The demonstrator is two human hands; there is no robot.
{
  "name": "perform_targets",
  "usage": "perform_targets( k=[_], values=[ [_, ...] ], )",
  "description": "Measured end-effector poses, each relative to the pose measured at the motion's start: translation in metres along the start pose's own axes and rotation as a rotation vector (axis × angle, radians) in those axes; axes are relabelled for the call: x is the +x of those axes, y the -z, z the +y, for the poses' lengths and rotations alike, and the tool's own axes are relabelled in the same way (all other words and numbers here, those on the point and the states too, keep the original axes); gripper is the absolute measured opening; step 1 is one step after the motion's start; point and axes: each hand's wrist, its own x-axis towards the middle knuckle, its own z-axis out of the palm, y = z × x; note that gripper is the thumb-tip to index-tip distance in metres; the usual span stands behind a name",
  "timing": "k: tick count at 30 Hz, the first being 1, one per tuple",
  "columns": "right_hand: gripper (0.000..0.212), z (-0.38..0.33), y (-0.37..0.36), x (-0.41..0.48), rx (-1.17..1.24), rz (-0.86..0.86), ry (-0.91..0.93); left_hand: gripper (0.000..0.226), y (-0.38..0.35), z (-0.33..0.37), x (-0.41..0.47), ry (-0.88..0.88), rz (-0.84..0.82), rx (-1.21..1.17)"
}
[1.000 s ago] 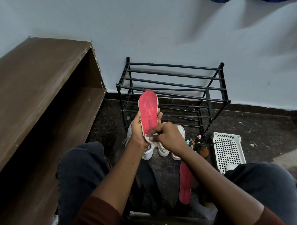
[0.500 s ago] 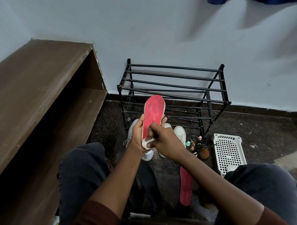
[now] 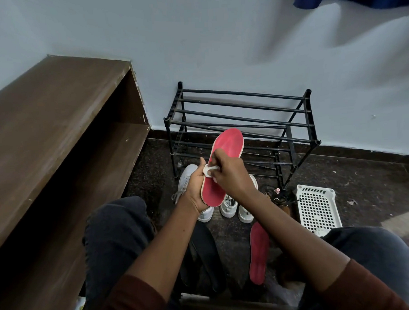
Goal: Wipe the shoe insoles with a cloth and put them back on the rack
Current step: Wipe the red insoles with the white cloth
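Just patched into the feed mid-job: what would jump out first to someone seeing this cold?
The bright red insole stands out first, held up mid-view by the left hand while the right hand presses a white cloth against it. Behind it the black rack stands against the wall, and a second red insole lies on the floor between the knees.

The left grip [image 3: 195, 190] cups the heel of a tilted red insole [image 3: 228, 143]; the right grip [image 3: 232, 174] pinches a white cloth [image 3: 209, 170] against it. The black rack [image 3: 243, 105] stands far; a second insole [image 3: 258, 253] lies on the floor [image 3: 352, 183].
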Motion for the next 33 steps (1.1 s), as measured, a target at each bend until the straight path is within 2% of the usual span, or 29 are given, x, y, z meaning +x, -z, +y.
perform_targets(
  k=[6,10,14,20,24,30,33],
  values=[
    [0.045,0.002,-0.005,-0.02,0.089,-0.104,-0.056,0.089,0.007,0.001,0.003,0.047,0.065,0.083],
    [0.033,0.004,-0.001,-0.012,0.117,-0.056,-0.1,0.078,0.005,0.0,0.002,0.025,0.037,0.025],
    [0.039,0.001,0.009,0.005,0.149,0.056,-0.092,0.066,-0.002,-0.002,0.0,-0.011,0.042,0.059],
    [0.026,0.0,0.02,0.029,0.172,0.174,-0.108,0.066,-0.003,-0.005,-0.002,-0.013,0.02,0.094],
    [0.034,0.001,0.012,0.02,0.164,0.117,-0.114,0.065,-0.002,-0.005,-0.003,-0.02,0.017,0.093],
    [0.026,0.005,-0.007,-0.01,0.17,0.019,-0.144,0.082,0.002,0.002,-0.002,-0.004,-0.019,0.047],
    [0.027,0.006,-0.007,-0.01,0.185,0.026,-0.148,0.077,0.002,0.001,-0.004,-0.013,-0.049,0.048]
  ],
)
